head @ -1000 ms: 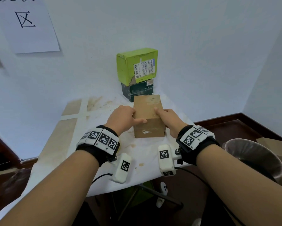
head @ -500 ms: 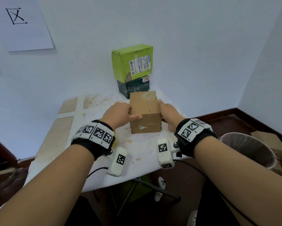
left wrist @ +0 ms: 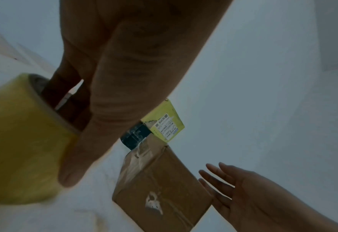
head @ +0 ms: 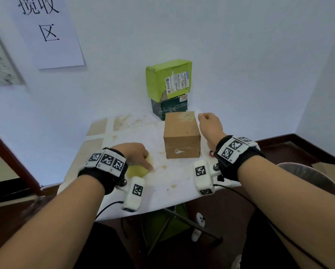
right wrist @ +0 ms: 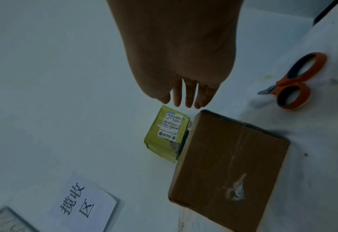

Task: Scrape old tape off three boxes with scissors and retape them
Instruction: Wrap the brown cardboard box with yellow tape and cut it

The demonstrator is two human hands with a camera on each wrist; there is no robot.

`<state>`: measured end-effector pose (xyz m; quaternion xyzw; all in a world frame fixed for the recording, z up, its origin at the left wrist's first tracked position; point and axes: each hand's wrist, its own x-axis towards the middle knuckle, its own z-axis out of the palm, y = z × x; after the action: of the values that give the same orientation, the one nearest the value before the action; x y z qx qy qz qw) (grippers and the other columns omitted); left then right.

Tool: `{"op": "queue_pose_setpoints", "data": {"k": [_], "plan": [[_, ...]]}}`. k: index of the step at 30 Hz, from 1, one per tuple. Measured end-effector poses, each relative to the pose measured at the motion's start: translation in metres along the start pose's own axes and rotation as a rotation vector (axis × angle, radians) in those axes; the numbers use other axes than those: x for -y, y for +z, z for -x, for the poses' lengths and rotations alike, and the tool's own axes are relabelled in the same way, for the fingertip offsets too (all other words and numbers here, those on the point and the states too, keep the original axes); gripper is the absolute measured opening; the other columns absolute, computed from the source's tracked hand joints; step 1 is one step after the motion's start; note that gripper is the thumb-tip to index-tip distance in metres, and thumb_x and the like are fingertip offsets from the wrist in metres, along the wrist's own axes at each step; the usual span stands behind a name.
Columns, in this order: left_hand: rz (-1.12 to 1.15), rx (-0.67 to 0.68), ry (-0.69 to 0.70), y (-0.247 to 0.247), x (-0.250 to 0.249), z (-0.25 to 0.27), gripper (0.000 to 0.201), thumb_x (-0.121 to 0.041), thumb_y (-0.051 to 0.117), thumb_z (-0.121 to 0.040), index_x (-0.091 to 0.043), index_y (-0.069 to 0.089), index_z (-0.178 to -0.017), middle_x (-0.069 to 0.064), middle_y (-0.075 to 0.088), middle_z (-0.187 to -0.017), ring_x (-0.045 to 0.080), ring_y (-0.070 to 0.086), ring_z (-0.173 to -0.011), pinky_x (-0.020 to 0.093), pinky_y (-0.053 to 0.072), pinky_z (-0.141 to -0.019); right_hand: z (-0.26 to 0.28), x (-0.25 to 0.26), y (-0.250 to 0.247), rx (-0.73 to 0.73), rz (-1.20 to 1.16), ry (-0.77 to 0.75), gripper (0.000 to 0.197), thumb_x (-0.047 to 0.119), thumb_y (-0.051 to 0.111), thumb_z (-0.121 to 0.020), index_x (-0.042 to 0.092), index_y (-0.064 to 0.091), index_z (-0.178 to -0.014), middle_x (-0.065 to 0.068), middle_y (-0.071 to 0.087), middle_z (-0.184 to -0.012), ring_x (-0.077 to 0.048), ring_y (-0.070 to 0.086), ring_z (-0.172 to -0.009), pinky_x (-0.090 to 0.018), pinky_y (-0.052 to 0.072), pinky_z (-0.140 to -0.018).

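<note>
On the left of the table [head: 112, 193], the left hand [head: 136, 155] has its fingers curled down into the core of the yellow tape roll [left wrist: 23, 150], thumb laid along the outside, so the roll is pinched between them. To do this pick-up well, I would lift the roll straight up with that pinch firm, then find the loose tape end before carrying it over. At the centre stands the brown box [head: 182, 136], upright on the tablecloth, with old clear tape still showing on its side in the wrist views (so the scraping looks unfinished). Behind it the green box [head: 168, 79] sits stacked on a dark box [head: 169, 108] against the wall. To the right, the right hand [head: 211, 126] hovers just beside the brown box, fingers straight and relaxed, holding nothing; the orange scissors [right wrist: 295, 81] lie further right, untouched. Half a second ago both hands clasped the brown box; now both have let go.
</note>
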<state>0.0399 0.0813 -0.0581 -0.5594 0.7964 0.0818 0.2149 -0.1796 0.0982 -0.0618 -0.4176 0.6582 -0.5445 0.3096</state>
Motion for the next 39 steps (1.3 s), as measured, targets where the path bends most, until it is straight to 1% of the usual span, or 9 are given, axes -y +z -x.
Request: {"op": "queue_pose_setpoints", "data": {"k": [3, 8, 12, 15, 18, 26, 30, 33, 39], "plan": [[0.076, -0.092, -0.011, -0.005, 0.012, 0.011, 0.039, -0.029, 0.064, -0.089, -0.013, 0.039, -0.063, 0.001, 0.039, -0.064, 0.015, 0.035, -0.055, 0.026, 0.026, -0.050, 0.002, 0.006, 0.003, 0.003, -0.032, -0.059, 0.025, 0.022, 0.044, -0.099, 0.013, 0.058, -0.118, -0.004, 0.060, -0.122, -0.020, 0.055, -0.110, -0.032, 0.045, -0.097], [0.428, -0.400, 0.028, -0.038, 0.028, 0.038, 0.021, -0.025, 0.071, -0.084, -0.014, 0.059, -0.071, 0.001, 0.048, -0.072, 0.018, 0.043, -0.069, 0.026, 0.029, -0.056, 0.005, 0.032, 0.008, 0.138, -0.171, -0.171, 0.019, 0.006, 0.046, -0.095, 0.013, 0.061, -0.104, -0.009, 0.067, -0.111, -0.012, 0.060, -0.086, -0.029, 0.050, -0.089], [0.631, -0.596, 0.181, -0.059, 0.015, 0.053, 0.011, -0.026, 0.071, -0.084, -0.022, 0.075, -0.094, 0.004, 0.062, -0.078, 0.015, 0.050, -0.073, 0.022, 0.036, -0.059, 0.013, 0.058, 0.010, 0.284, -0.117, -0.304, 0.025, 0.019, 0.048, -0.098, 0.014, 0.060, -0.120, -0.001, 0.061, -0.119, -0.013, 0.057, -0.104, -0.028, 0.046, -0.095], [0.798, -0.593, 0.335, -0.067, -0.001, 0.058, 0.015, -0.020, 0.073, -0.083, -0.023, 0.077, -0.098, 0.001, 0.074, -0.091, 0.007, 0.058, -0.078, 0.017, 0.041, -0.067, 0.017, 0.069, 0.010, 0.392, -0.104, -0.329, 0.040, 0.042, 0.047, -0.097, 0.021, 0.054, -0.131, 0.004, 0.055, -0.131, -0.012, 0.051, -0.119, -0.033, 0.042, -0.104], [0.824, -0.615, 0.388, -0.070, -0.016, 0.057, 0.010, -0.015, 0.073, -0.083, -0.019, 0.077, -0.092, -0.006, 0.072, -0.078, -0.005, 0.054, -0.062, 0.007, 0.037, -0.056, 0.019, 0.071, 0.005, 0.398, -0.138, -0.375, 0.034, 0.041, 0.054, -0.094, 0.024, 0.061, -0.122, 0.004, 0.062, -0.123, -0.014, 0.058, -0.113, -0.034, 0.049, -0.096], [0.950, -0.599, 0.399, -0.080, -0.033, 0.049, 0.014, -0.021, 0.075, -0.081, -0.019, 0.077, -0.095, 0.002, 0.075, -0.094, 0.019, 0.068, -0.097, 0.033, 0.049, -0.091, 0.018, 0.069, -0.017, 0.263, -0.184, -0.421, 0.010, 0.013, 0.068, -0.085, 0.022, 0.067, -0.087, -0.006, 0.069, -0.107, -0.021, 0.064, -0.103, -0.037, 0.055, -0.086], [1.075, -0.590, 0.443, -0.085, -0.042, 0.050, 0.012, -0.015, 0.070, -0.085, -0.019, 0.076, -0.095, 0.000, 0.075, -0.092, 0.009, 0.067, -0.080, 0.019, 0.051, -0.072, 0.022, 0.072, -0.023, 0.266, -0.195, -0.422, 0.005, 0.022, 0.071, -0.084, 0.024, 0.067, -0.083, -0.011, 0.069, -0.102, -0.026, 0.066, -0.098, -0.038, 0.056, -0.083], [1.182, -0.541, 0.465, -0.087, -0.047, 0.050, 0.016, -0.017, 0.067, -0.088, -0.013, 0.074, -0.102, 0.008, 0.074, -0.100, 0.029, 0.068, -0.097, 0.040, 0.052, -0.090, 0.021, 0.071, -0.025, 0.295, -0.195, -0.417, 0.011, 0.017, 0.071, -0.084, 0.024, 0.065, -0.089, -0.015, 0.068, -0.105, -0.026, 0.066, -0.093, -0.036, 0.057, -0.079], [1.237, -0.471, 0.490, -0.090, -0.054, 0.050, 0.012, -0.018, 0.064, -0.090, -0.018, 0.074, -0.097, 0.006, 0.074, -0.101, 0.024, 0.066, -0.093, 0.052, 0.043, -0.100, 0.015, 0.067, -0.028, 0.204, -0.205, -0.408, 0.013, 0.012, 0.069, -0.084, 0.023, 0.068, -0.077, -0.010, 0.069, -0.104, -0.027, 0.067, -0.096, -0.044, 0.055, -0.087]]}}
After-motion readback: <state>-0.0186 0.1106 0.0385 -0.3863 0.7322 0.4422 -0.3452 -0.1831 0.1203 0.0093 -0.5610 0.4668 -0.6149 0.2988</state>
